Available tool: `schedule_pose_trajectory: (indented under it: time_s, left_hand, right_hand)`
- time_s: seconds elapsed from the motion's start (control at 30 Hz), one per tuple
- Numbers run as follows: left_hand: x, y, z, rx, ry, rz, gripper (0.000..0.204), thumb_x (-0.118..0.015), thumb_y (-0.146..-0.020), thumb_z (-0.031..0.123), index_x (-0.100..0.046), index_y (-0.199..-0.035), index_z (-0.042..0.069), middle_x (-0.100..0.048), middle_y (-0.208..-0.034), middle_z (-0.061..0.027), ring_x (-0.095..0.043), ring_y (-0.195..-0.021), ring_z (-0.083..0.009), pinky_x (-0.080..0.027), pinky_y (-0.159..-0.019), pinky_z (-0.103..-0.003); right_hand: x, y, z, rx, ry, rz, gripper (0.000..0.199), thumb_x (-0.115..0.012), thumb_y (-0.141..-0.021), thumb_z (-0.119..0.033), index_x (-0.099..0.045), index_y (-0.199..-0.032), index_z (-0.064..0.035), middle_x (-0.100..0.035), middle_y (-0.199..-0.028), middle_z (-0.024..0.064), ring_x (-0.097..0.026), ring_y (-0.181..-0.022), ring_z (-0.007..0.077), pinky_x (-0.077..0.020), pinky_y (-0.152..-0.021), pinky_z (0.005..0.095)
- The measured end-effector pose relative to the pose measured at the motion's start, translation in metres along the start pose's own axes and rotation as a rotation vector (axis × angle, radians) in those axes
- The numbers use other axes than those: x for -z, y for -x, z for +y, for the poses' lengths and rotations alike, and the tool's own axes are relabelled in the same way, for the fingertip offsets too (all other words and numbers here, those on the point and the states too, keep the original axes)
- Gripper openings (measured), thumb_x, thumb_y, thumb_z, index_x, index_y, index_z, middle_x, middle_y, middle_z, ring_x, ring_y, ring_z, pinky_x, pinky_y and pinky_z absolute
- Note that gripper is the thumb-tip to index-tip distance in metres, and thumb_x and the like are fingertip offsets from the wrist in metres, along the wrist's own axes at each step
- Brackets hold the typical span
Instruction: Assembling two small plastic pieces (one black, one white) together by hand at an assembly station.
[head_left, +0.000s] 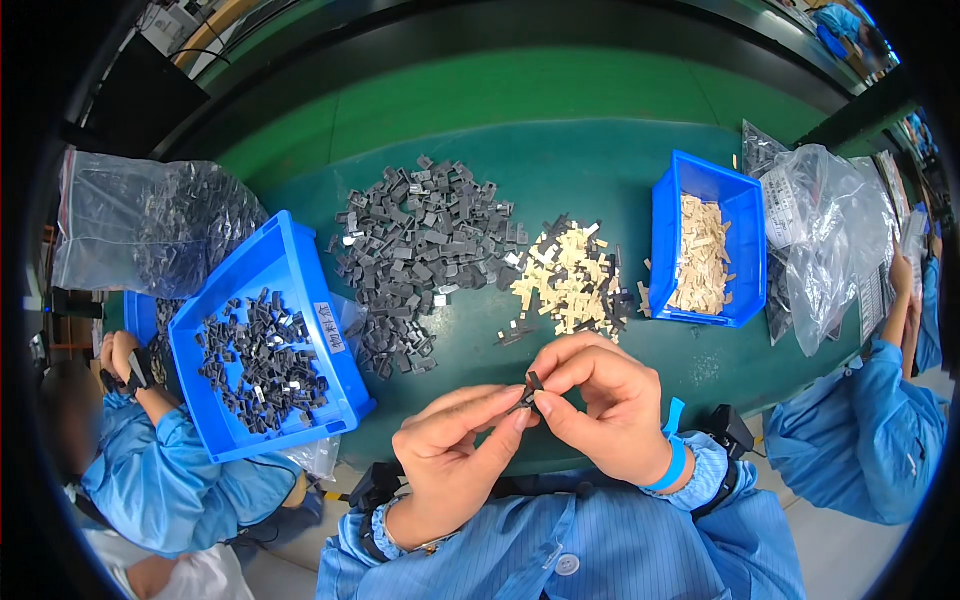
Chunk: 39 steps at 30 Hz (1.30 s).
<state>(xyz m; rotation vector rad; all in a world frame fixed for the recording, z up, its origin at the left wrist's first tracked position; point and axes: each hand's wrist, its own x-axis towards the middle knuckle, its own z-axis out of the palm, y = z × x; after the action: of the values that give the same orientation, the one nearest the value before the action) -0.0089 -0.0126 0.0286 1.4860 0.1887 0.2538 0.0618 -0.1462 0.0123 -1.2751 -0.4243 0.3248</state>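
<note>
Close in front of my body, my left hand (460,445) and my right hand (600,400) meet fingertip to fingertip. Both pinch a small black plastic part (533,388) between thumb and forefinger. The fingers cover much of it, so its full shape is hidden. Beyond my hands lies a pile of small cream and black strips (572,280). To its left spreads a larger heap of small dark grey plastic pieces (420,230) on the green table (630,150).
A blue bin (290,250) with black parts stands at the left, tilted. Another blue bin (745,250) holds cream strips at the right. Clear plastic bags (130,220) lie at the left; a clear bag (835,240) lies at the right. People in blue sit at both sides.
</note>
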Motion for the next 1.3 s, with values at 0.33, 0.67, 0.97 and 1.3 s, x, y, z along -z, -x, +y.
schedule_pose_trajectory:
  time_s: [0.33, 0.67, 0.97, 1.3]
  left_hand:
    - [0.000, 0.004, -0.003, 0.024, 0.112, 0.022, 0.023, -0.060, -0.075, -0.012, -0.063, -0.097, -0.006, -0.063, -0.094, -0.0183, -0.064, -0.080, -0.0203, -0.054, -0.071, -0.027]
    - [0.009, 0.001, -0.014, 0.242, 0.610, -0.189, 0.023, -0.059, -0.079, -0.008, -0.059, -0.102, -0.006, -0.063, -0.094, -0.0184, -0.065, -0.078, -0.0231, -0.055, -0.071, -0.031]
    - [0.007, -0.006, 0.007, 0.076, 0.071, -0.138, 0.036, -0.064, -0.074, -0.006, -0.055, -0.110, -0.006, -0.065, -0.086, -0.0174, -0.065, -0.074, -0.0216, -0.054, -0.066, -0.029]
    - [0.013, -0.003, -0.002, 0.171, 0.130, -0.180, 0.029, -0.058, -0.081, -0.006, -0.058, -0.109, -0.002, -0.065, -0.092, -0.0166, -0.065, -0.082, -0.0236, -0.054, -0.072, -0.030]
  right_hand:
    - [0.002, -0.004, -0.005, 0.076, 0.252, 0.002, 0.016, -0.069, -0.066, 0.000, -0.058, -0.076, -0.0022, -0.059, -0.087, 0.0097, -0.059, -0.075, 0.0170, -0.0474, -0.065, 0.0278]
    - [0.017, -0.008, -0.004, -0.428, -0.505, -0.270, 0.006, -0.062, -0.082, -0.005, -0.059, -0.083, 0.0008, -0.055, -0.078, 0.0040, -0.053, -0.067, 0.0108, -0.0439, -0.064, 0.0234]
    - [0.013, -0.015, -0.008, -0.661, -0.560, -0.323, 0.008, -0.060, -0.082, -0.007, -0.056, -0.079, -0.0010, -0.055, -0.072, 0.0013, -0.049, -0.064, 0.0072, -0.0394, -0.058, 0.0212]
    - [0.007, -0.006, -0.008, -0.546, -0.471, -0.201, 0.012, -0.058, -0.087, -0.012, -0.055, -0.084, -0.0010, -0.057, -0.070, 0.0039, -0.056, -0.065, 0.0085, -0.0442, -0.057, 0.0197]
